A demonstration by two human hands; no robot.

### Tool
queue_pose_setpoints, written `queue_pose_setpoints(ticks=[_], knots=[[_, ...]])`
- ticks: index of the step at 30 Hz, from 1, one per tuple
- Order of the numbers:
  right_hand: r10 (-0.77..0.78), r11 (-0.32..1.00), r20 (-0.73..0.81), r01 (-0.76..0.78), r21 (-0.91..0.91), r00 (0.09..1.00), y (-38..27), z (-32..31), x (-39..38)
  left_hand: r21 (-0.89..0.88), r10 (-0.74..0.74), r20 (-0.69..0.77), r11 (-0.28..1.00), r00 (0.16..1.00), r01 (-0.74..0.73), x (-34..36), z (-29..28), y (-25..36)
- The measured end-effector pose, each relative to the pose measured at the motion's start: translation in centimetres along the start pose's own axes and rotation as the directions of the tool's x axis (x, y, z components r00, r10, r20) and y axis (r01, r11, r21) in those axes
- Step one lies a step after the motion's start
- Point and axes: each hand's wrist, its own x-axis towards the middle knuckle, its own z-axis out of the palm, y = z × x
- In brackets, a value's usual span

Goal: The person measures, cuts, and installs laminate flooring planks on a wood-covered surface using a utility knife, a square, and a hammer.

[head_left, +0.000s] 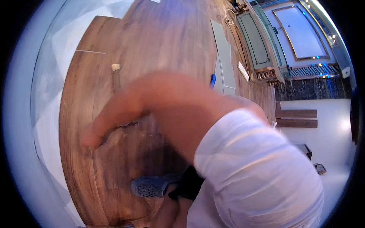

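Observation:
My right arm reaches across the wood-plank floor (159,30) from the lower right, and my right hand (92,137) is low at the left, on or just above a plank seam, smeared by motion. Its fingers and anything in them cannot be made out. A tool (116,74) with a pale end lies beyond my forearm, partly hidden by it, and a dark shape under the forearm is too blurred to name. My left hand is not visible. A blue object (213,80) lies beside pale boards (224,57). My foot in a grey clog (150,187) rests on the floor below.
A pale, unplanked floor strip (47,114) runs along the left, with a thin strip (91,51) near it. At right stand a green panelled cabinet (253,40) and a white wall (330,136) with loose brown planks (296,113). A small white board (243,71) lies near the cabinet.

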Motion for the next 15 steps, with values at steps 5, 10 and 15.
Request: queue_pose_setpoints(ticks=[5,10,15], knots=[[0.353,0.926,0.02,-0.347,-0.15,0.935,7.2,-12.0,-24.0,-0.026,-0.045,0.085,0.999,0.995,0.048,1.9,-4.1,0.5],[0.876,0.105,-0.482,-0.978,0.177,0.007,8.7,-9.3,-63.2,-0.057,-0.025,0.204,0.998,0.979,0.037,3.9,-4.8,4.9],[0.997,-0.071,-0.046,-0.888,-0.455,-0.056,3.7,10.6,-92.2,-0.051,-0.078,0.334,0.994,0.939,0.1,4.6,-5.4,8.4]])
